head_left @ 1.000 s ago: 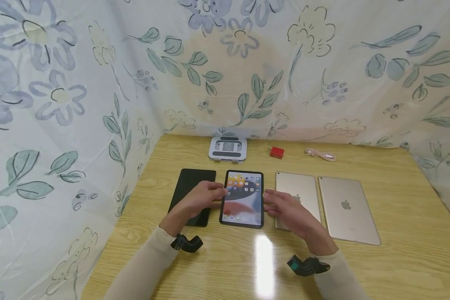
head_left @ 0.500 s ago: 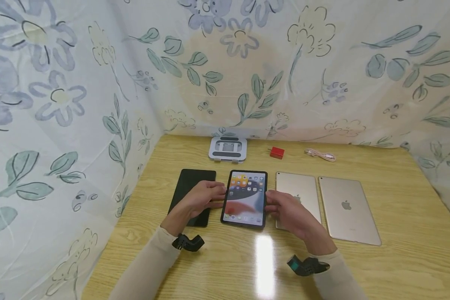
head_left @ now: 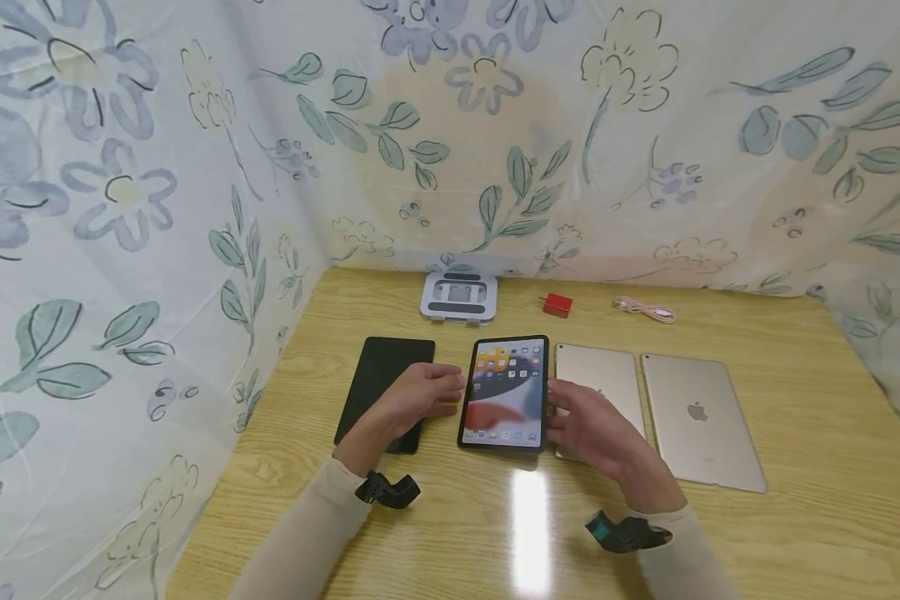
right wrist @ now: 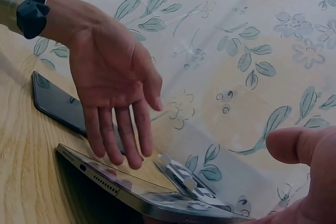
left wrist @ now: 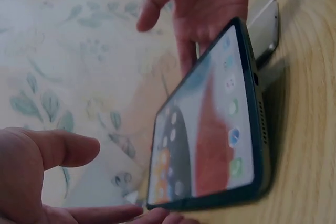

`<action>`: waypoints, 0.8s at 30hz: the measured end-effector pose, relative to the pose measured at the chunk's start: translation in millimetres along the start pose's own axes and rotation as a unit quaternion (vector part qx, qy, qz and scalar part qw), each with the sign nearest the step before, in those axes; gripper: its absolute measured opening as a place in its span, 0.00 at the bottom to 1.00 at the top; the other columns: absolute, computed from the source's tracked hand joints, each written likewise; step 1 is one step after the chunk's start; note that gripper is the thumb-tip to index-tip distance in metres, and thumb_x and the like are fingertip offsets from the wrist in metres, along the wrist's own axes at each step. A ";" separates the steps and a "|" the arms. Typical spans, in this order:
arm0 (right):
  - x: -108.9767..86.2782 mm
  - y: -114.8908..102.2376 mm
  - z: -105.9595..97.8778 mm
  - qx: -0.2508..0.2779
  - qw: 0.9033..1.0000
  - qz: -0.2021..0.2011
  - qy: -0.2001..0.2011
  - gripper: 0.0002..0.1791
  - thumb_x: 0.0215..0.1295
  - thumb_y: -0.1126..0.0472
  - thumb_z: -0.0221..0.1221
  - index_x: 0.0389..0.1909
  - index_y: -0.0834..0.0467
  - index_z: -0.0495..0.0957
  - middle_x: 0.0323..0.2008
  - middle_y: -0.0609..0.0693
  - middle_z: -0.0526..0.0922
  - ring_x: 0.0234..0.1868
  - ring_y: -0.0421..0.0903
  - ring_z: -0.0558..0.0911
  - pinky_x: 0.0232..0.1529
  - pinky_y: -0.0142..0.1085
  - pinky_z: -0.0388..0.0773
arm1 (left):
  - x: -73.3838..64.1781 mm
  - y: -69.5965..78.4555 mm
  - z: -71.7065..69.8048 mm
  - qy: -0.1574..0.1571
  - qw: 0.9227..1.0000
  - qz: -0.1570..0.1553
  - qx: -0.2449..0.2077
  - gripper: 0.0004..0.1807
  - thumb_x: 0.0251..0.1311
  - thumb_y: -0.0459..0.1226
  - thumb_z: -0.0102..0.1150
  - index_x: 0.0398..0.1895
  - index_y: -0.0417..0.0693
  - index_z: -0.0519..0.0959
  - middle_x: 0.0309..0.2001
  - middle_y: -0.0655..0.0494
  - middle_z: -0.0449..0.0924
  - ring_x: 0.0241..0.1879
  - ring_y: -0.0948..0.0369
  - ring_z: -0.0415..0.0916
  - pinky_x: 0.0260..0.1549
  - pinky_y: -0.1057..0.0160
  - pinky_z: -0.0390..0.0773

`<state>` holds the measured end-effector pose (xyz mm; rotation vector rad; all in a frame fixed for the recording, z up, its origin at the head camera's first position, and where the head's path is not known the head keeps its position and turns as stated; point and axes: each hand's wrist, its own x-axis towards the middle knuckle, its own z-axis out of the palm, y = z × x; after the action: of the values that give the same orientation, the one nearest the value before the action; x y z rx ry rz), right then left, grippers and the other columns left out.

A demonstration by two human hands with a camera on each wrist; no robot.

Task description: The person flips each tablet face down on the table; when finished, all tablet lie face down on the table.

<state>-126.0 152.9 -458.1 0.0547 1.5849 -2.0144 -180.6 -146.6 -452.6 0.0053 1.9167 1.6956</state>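
Observation:
A tablet [head_left: 506, 400] with its screen lit and app icons showing lies between my two hands. In the right wrist view, its near edge stands raised off the wood over a shadow. My left hand [head_left: 423, 392] is beside the tablet's left edge, fingers extended and thumb up; whether the fingertips touch it I cannot tell. My right hand [head_left: 592, 425] is at the right edge, over part of a gold tablet [head_left: 596, 362]. Its thumb [right wrist: 294, 144] is off the tablet, and its fingers are mostly hidden beneath the edge. Neither thumb presses the screen.
Partly under my left forearm lies a dark-screened tablet [head_left: 382, 371]. A second gold tablet [head_left: 701, 425] lies face down at the right. Along the back are a folding metal stand [head_left: 459, 307], a red charger [head_left: 558, 305] and a coiled cable [head_left: 645, 310], before a floral curtain [head_left: 540, 125].
The lit tablet has moved to the right, closer to the gold tablet, and its right side looks more raised. Both hands have shifted slightly right with it.

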 end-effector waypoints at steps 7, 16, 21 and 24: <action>-10.7 -6.2 -8.7 -0.046 0.999 -0.005 0.006 0.38 0.91 0.44 0.42 0.88 0.63 0.51 0.82 0.67 0.60 0.74 0.61 0.74 0.71 0.46 0.81 | -2.5 26.9 22.8 -0.049 0.997 0.050 0.030 0.32 0.81 0.42 0.60 0.79 0.34 0.70 0.73 0.35 0.77 0.71 0.39 0.77 0.72 0.41 0.80; -29.9 -23.6 -9.7 -0.140 0.989 -0.016 0.054 0.43 0.90 0.40 0.44 0.89 0.63 0.45 0.85 0.66 0.57 0.81 0.70 0.67 0.80 0.53 0.73 | 1.2 60.2 58.1 -0.132 0.989 0.061 -0.010 0.31 0.82 0.40 0.59 0.80 0.33 0.69 0.74 0.34 0.74 0.73 0.40 0.75 0.66 0.48 0.86; -39.0 -33.1 1.2 -0.163 0.983 -0.041 0.074 0.43 0.89 0.40 0.47 0.89 0.63 0.48 0.82 0.66 0.64 0.78 0.64 0.70 0.66 0.33 0.82 | -0.4 70.7 65.4 -0.147 0.987 0.057 -0.026 0.30 0.83 0.41 0.57 0.80 0.34 0.69 0.76 0.35 0.74 0.75 0.41 0.74 0.64 0.50 0.88; -41.9 -37.7 11.3 -0.167 0.981 -0.057 0.074 0.42 0.89 0.41 0.46 0.89 0.63 0.49 0.81 0.66 0.65 0.77 0.64 0.71 0.61 0.29 0.83 | -2.2 74.5 65.8 -0.149 0.986 0.067 -0.032 0.29 0.84 0.41 0.56 0.79 0.34 0.71 0.76 0.37 0.74 0.75 0.40 0.74 0.63 0.47 0.88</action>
<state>-104.5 164.7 -406.1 -0.0146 2.0444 -1.8348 -178.4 -73.1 -385.8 0.3498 1.6698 1.7318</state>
